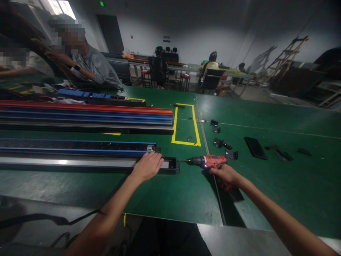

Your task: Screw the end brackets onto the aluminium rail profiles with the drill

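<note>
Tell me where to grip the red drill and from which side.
Probably best by the handle of the red drill, coming from the near right, where the right hand holds it: the handle slants toward the person, while the chuck and bit point left, at the long bar.

- The room is dim; a blown-out window [64,9] glares at upper left.
- Pale light pools on the wall [197,44], which darkens upward.
- Soft sheen lies on the green tabletop [266,192], at right and lower left.
- A small light glows on the red cordless drill [215,161].
- The background is soft; wide-angle distortion stretches the edges, and the upper right corner is black.
</note>
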